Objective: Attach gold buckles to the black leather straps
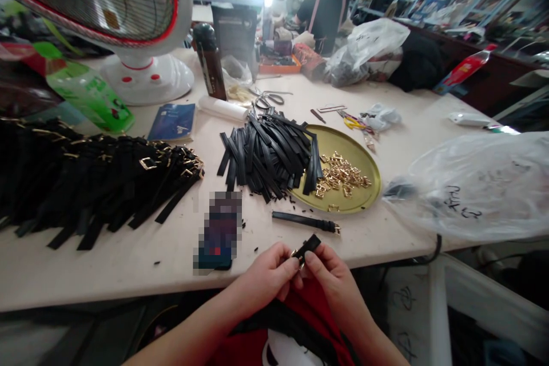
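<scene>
Just off the table's front edge, my left hand [274, 272] and my right hand [328, 269] both grip a short black strap [309, 245] with a gold buckle [295, 253] on it. The fingers of each hand are pinched closed, and part of the strap is hidden under them. A finished-looking black strap with a buckle [304, 221] lies flat on the table right beyond my hands. Farther back is a heap of loose black straps [268, 154], partly resting on an oval gold tray [364, 197]. Small gold buckles [343, 174] lie piled in that tray.
At left sits a big pile of buckled black straps [98, 183], with a phone [217, 234] nearer me. A fan [146, 77], green bottle [86, 88], blue booklet [171, 122] and dark bottle [210, 63] stand behind. Scissors [268, 98] and a plastic bag [476, 189] also lie around.
</scene>
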A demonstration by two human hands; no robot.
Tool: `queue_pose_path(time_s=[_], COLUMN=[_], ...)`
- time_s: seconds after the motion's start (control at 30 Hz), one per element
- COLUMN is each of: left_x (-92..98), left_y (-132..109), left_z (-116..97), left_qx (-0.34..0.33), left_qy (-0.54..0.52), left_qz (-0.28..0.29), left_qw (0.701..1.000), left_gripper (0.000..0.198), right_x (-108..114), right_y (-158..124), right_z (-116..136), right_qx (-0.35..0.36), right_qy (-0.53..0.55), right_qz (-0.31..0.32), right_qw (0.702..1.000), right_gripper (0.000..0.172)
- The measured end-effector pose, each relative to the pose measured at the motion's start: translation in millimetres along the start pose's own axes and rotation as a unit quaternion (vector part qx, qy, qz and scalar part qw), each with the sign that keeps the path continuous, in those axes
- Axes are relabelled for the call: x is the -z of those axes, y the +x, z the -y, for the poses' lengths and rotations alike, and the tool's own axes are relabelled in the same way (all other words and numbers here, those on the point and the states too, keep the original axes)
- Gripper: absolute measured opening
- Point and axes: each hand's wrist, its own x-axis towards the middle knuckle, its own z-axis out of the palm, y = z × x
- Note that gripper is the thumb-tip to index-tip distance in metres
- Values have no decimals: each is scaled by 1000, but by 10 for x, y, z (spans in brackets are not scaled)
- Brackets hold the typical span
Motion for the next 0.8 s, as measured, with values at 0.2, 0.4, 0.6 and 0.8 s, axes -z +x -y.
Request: queue_pose_path(time_s=[0.2,0.4,0.6,0.8], left_x=[-36,-71,-119,-98], left_y=[-13,-52,-77,-89], left_z=[20,36,165,160], left_qx=[1,10,-16,-14], left_qy=[12,32,56,77], left_qz=[-7,-24,-59,-38], left_qw=[1000,999,997,996], left_gripper=[25,23,22,27], right_x=[-34,-2,99,100], right_y=[13,-83,-105,-94], right_z=[-4,-50,-145,-97], right_qx=[-33,40,155,101], right_qy=[107,-72,-337,-174], right_qz=[18,-45,-89,-12], right_qw=[994,996,924,979], right_gripper=[23,22,16,13])
